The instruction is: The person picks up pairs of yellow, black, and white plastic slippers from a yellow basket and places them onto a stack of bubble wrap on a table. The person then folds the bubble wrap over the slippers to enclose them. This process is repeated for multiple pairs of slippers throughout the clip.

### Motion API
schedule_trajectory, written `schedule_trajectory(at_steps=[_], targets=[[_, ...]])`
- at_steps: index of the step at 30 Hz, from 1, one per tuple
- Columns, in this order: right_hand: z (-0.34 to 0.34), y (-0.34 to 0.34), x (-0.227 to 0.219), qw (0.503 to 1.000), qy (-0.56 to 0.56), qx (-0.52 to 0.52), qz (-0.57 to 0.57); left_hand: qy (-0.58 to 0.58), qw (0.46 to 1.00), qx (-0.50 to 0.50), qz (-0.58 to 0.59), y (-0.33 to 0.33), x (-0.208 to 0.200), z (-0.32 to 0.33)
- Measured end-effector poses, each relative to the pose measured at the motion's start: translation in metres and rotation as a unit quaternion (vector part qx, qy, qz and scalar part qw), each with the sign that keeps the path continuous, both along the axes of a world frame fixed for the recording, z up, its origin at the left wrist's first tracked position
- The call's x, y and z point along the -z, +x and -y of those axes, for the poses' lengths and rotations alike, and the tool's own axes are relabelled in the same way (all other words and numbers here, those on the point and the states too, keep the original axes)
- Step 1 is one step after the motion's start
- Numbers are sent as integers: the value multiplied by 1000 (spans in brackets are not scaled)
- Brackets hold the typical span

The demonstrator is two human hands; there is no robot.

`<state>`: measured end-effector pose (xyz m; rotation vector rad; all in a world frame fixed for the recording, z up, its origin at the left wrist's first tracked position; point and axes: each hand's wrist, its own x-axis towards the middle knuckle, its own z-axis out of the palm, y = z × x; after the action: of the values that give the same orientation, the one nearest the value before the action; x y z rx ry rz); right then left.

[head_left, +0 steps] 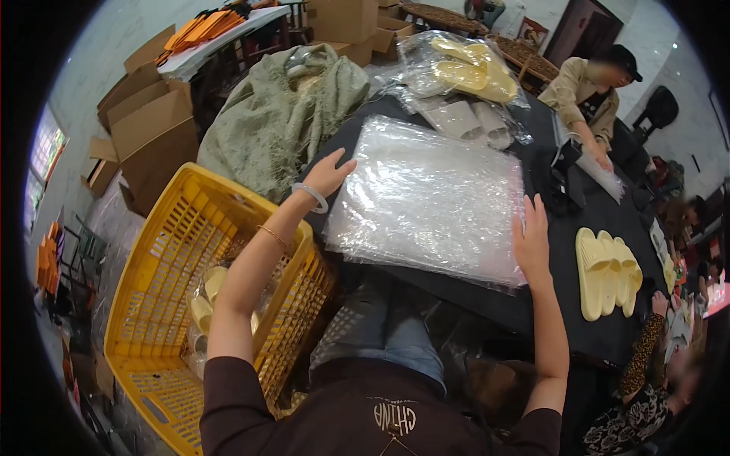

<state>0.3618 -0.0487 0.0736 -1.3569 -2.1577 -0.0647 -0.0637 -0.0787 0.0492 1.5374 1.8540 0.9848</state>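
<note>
Yellow plastic makes up the slatted crate at our far left, standing beside the desk with a few bagged pale slippers in its bottom. Our left forearm passes over its right rim, and our left hand lies open and flat, fingers spread, its fingertips just touching the far-left corner of the stack of clear plastic bags. It grips nothing.

That stack sits between our 2 hands on the black desk, its long axis running from left-far to right-near, so each hand meets an opposite edge. The left hand is at the far corner; the right hand is at the near-right edge, equally open, palm down, fingers straight and pressing the film, holding nothing. Both hands seem about equally close to the stack, each touching it.

Behind the stack lie a green fringed cloth and bagged slippers in yellow and grey. To the right, apart from the stack, 1 pair of cream slippers rests on the desk. Another person in a tan jacket works at the far right end.
</note>
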Motion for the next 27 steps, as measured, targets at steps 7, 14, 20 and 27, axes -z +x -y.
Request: schedule_trajectory(at_steps=[7, 14, 20, 27], targets=[[-8, -34, 25, 992, -3, -90, 91, -12, 992, -69, 106, -107, -34, 131], [-25, -25, 84, 984, -94, -112, 103, -271, 937, -211, -70, -248, 74, 330], [-23, -18, 84, 984, -98, -88, 116, -432, 819, -360, -113, -272, 188, 393], [-19, -25, 78, 984, -92, -97, 114, -400, 833, -352, -147, -292, 272, 465]])
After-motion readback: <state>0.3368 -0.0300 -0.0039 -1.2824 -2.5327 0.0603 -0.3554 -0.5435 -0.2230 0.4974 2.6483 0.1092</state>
